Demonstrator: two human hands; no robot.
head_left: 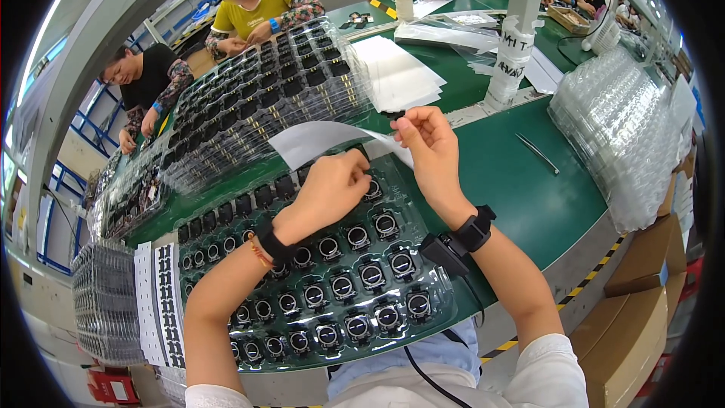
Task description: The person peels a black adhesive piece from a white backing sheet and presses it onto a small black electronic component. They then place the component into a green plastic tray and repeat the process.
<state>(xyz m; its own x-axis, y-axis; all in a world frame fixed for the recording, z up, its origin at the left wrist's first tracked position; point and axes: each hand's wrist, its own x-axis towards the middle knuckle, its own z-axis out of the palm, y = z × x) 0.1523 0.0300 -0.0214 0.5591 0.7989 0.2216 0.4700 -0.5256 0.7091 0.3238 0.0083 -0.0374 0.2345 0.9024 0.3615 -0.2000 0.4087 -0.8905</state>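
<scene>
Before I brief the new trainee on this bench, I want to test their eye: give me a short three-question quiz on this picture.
1. True or false: the right hand pinches a corner of the white sheet.
2. What does the left hand reach down to? A) the metal tweezers B) the clear tray of round black parts C) a cardboard box
3. Fill in: the tweezers lie on the ___ mat, to the right of the right hand.

Key: 1 true; 2 B; 3 green.
</scene>
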